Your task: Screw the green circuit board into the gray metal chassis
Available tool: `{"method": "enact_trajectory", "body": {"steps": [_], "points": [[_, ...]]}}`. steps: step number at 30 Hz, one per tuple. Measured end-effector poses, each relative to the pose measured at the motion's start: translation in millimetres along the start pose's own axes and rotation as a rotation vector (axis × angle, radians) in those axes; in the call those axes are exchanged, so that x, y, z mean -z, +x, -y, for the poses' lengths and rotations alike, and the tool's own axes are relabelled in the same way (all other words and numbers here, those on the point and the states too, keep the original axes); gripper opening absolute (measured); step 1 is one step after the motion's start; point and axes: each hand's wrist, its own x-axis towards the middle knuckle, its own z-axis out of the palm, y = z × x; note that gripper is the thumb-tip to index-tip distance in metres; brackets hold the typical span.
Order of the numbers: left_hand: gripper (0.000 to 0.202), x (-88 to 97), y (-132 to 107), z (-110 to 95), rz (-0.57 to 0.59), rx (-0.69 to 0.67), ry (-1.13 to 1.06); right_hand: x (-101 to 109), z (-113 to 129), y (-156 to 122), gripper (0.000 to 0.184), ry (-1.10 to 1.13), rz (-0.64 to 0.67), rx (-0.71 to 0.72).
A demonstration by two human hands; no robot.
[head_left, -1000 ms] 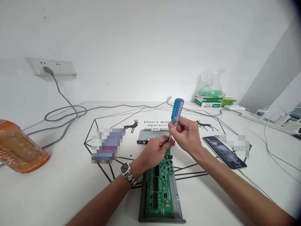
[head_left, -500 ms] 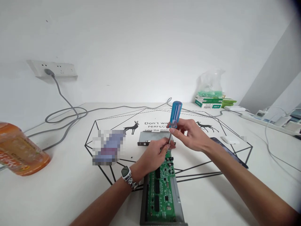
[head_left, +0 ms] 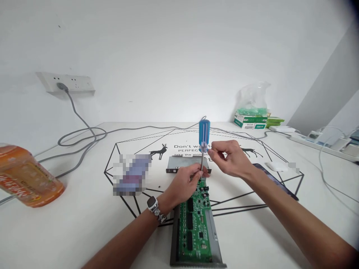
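A screwdriver with a clear blue handle stands nearly upright over the far end of a green circuit board, which lies in a dark metal tray. Low on the shaft, my left hand is closed around it near the tip, wearing a watch at the wrist. My right hand has its fingers curled in a pinch at the right side of the handle's lower collar. The screwdriver's tip is hidden behind my left fingers. Just beyond them lies a flat grey metal cover.
An orange bottle lies tilted at the left, near a blurred phone-like object. On the right are a dark tablet or phone, a white case and a power strip. A grey cable runs along the back.
The screwdriver has gone from leaning right to nearly upright. My right fingers have curled and shifted to the right side of its collar. My left hand keeps its hold on the shaft.
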Motion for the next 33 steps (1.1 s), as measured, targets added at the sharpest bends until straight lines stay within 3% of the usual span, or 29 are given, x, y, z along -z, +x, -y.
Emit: {"method": "enact_trajectory", "body": {"steps": [4, 7, 14, 23, 27, 33], "points": [[0.026, -0.4, -1.7, -0.7, 0.025, -0.045, 0.026, 6.2, -3.2, -3.3, 0.007, 0.238, 0.122, -0.059], [0.026, 0.5, -1.3, -1.0, 0.022, -0.041, -0.004, 11.3, 1.0, -2.4, 0.009, 0.264, 0.165, -0.048], [0.026, 3.2, 0.2, -5.3, 0.055, -0.041, -0.009, 7.9, 5.7, 5.7, 0.022, 0.022, 0.102, -0.038], [0.025, 0.9, 0.3, 0.9, 0.046, -0.032, -0.040, 6.7, 3.4, 0.8, 0.026, -0.009, 0.053, -0.012], [0.025, -0.5, -0.5, 1.1, 0.010, -0.036, -0.018, -0.5, 6.1, -1.8, 0.033, -0.013, -0.005, -0.048], [0.028, -1.9, -2.7, -0.3, -0.020, -0.032, 0.026, -5.8, 19.3, -3.5, 0.027, -0.053, -0.073, -0.115]]}}
